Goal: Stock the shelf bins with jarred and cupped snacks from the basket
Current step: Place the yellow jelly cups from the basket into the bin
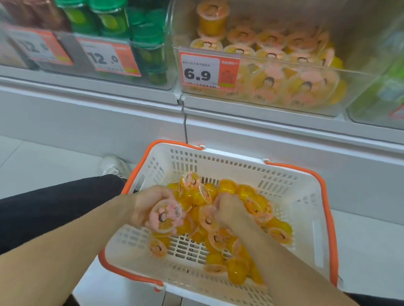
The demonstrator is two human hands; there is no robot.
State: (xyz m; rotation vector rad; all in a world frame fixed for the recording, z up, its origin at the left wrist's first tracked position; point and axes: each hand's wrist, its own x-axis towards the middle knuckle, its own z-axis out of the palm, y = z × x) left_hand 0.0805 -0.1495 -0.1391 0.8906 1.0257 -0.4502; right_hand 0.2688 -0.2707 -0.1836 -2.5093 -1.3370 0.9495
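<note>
Basket [312, 208]: yellow cups [237, 270] | left grip [154, 209] clutches cup [165, 216] | right grip [228, 212] curled among cups

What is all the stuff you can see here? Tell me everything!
basket: one, white with orange rim, on the floor below the shelf
cups: many, yellow with pink lids, loose in the basket
bin: one, clear, on the shelf, holding more yellow cups
jars: several, green lids, in the bin to the left
price tags: several, orange and white, on the bin fronts
shoe: one, white, on the floor
left hand: holds a cup
right hand: fingers curled, down among the cups
</note>
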